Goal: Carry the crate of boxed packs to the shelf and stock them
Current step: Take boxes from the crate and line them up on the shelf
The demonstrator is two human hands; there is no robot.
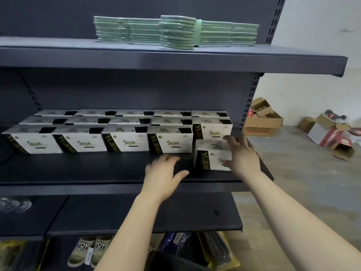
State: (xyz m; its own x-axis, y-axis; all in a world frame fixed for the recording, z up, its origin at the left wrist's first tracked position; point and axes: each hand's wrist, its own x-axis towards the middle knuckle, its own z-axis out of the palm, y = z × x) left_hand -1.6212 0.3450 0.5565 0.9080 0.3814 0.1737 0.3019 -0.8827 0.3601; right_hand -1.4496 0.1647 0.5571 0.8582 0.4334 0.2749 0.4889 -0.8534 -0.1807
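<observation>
Several white boxed packs with black sides (125, 140) stand in rows on the dark middle shelf (97, 171). My right hand (243, 155) grips one more white pack (212, 155) from its right side, at the right end of the front row, just in front of the stocked boxes. My left hand (163, 173) rests palm down on the bare shelf surface to the left of that pack, fingers spread, holding nothing. The dark rim of the crate (173, 260) shows at the bottom edge, below my arms.
Stacked green packs (175, 32) lie on the upper shelf. A lower shelf (136, 214) juts out under my arms, with slippers (89, 249) and bagged goods beneath. Open cardboard boxes (261, 120) litter the floor to the right.
</observation>
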